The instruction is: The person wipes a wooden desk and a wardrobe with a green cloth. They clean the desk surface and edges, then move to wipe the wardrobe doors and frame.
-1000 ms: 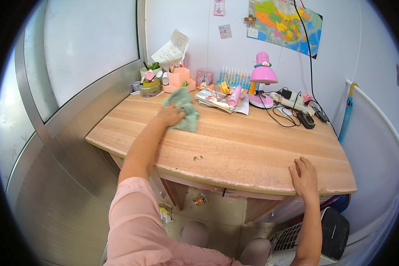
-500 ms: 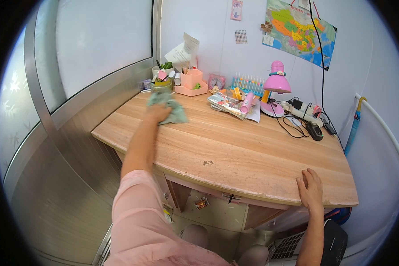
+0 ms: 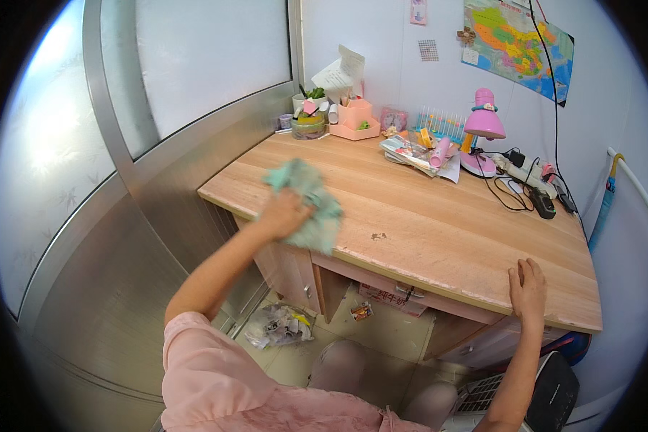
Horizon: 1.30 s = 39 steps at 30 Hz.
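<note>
Apparently, work is being left unfinished at this point: the left hand [image 3: 286, 214] is gripping a green cloth [image 3: 322, 219] at the front edge of the counter [image 3: 446, 223], toward its left corner. The right hand [image 3: 529, 288], open, is resting near the front right corner. Papers [image 3: 410, 153] and a pink lamp [image 3: 485, 124] are occupying the back edge; how much is already wiped isn't showing.

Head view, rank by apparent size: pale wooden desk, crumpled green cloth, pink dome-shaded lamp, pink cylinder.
1. Pale wooden desk
2. Crumpled green cloth, partly covered by the left hand
3. Pink dome-shaded lamp
4. Pink cylinder
Apparent size only: the cloth is nearer the camera than the lamp.
</note>
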Motion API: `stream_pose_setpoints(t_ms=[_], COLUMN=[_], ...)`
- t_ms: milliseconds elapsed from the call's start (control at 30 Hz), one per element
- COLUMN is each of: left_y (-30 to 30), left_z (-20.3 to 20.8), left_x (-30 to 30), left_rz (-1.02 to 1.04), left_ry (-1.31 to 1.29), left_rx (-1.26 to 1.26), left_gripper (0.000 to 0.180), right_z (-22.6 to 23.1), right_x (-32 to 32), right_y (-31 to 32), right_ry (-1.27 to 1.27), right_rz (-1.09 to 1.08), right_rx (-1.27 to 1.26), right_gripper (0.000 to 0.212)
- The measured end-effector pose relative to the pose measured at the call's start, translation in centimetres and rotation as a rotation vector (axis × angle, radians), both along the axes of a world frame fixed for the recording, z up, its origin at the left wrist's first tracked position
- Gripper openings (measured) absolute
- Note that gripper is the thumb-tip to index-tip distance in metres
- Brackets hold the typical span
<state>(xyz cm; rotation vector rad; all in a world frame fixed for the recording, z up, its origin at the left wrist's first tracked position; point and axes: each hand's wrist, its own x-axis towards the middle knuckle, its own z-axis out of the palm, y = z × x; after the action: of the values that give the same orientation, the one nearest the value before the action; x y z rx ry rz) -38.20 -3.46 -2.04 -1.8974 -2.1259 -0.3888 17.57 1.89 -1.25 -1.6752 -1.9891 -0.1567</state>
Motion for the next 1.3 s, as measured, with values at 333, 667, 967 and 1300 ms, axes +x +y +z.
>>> stream_pose_setpoints(t_ms=[333, 667, 967, 1300], left_y=[-4.1, 8.2, 18.8, 20.0], left_z=[0.2, 1.2, 3.6, 3.3], left_x=[-13.8, 11.8, 29.9, 33.5], left_rz=[0.733, -0.536, -0.838, -0.849], left_ry=[-0.028, 0.023, -0.122, -0.200], left_rx=[0.050, -0.117, -0.288, -0.337], left_gripper=[0.061, 0.040, 0.056, 0.062], right_z=[0.4, 0.3, 0.4, -0.6], right_x=[0.1, -0.3, 0.2, 0.5], right_y=[0.0, -0.4, -0.3, 0.3], right_ry=[0.031, 0.016, 0.078, 0.130], right_rz=[0.028, 0.008, 0.023, 0.089], right_rx=[0.020, 0.084, 0.063, 0.138], right_gripper=[0.044, 0.045, 0.046, 0.043])
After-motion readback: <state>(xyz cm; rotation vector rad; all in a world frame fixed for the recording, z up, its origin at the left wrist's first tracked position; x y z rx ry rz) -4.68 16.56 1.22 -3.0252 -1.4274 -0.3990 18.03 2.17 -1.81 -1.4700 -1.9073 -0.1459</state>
